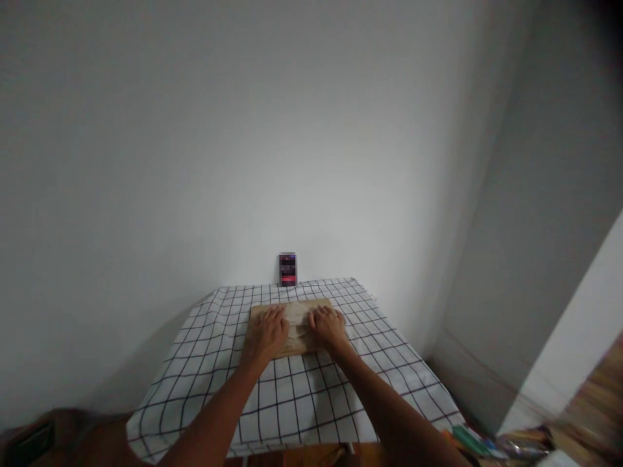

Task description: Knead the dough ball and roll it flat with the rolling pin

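Observation:
A wooden board [282,353] lies on the table, with flat, pale dough [294,312] spread over its middle. A short tan band, which looks like a rolling pin [298,331], shows across the dough between my hands; its ends are hidden under them. My left hand [272,329] is over the board's left part, fingers curled over the pin. On the right, my right hand [328,324] is closed the same way, knuckles up. Both forearms reach in from the bottom of the view.
A white tablecloth with black checks [209,363] covers the table. At its far edge a small dark upright device with a blurred screen [287,270] leans against the white wall [302,143]. Assorted items, one a green thing [471,441], lie at the lower right.

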`<state>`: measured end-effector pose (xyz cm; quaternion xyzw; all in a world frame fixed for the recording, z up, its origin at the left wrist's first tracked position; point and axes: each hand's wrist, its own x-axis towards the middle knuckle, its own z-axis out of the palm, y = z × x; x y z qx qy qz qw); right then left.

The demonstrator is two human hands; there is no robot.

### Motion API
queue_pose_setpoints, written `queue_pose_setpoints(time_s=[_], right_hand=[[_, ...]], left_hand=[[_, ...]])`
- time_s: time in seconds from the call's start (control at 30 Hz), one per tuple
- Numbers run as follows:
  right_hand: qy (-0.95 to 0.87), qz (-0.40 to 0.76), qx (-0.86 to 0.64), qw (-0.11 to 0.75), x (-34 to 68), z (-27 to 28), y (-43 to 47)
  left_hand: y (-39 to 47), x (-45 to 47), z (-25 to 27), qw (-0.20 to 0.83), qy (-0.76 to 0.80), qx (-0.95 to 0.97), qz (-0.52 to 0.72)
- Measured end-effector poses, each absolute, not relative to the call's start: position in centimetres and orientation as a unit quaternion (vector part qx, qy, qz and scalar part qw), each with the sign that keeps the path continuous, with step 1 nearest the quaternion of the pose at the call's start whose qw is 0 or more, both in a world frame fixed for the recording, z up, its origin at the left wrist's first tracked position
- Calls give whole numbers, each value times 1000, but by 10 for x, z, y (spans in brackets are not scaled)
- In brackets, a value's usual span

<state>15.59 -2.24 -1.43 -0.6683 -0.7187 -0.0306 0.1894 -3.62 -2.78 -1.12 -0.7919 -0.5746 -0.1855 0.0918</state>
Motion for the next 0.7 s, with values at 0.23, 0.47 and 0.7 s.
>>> queue_pose_setpoints(time_s=[0.23,0.47,0.7], right_hand=[[-721,-21,-663,200,162,-21,-56],[-736,-27,-652,181,164,-20,-73],[-743,-17,-653,146,168,-13,-48]], left_hand=[[-66,-37,-22,75,-581,-782,-213],[-80,-47,-27,66,-550,-802,-222],[-67,-43,-26,70,-560,-799,-208]])
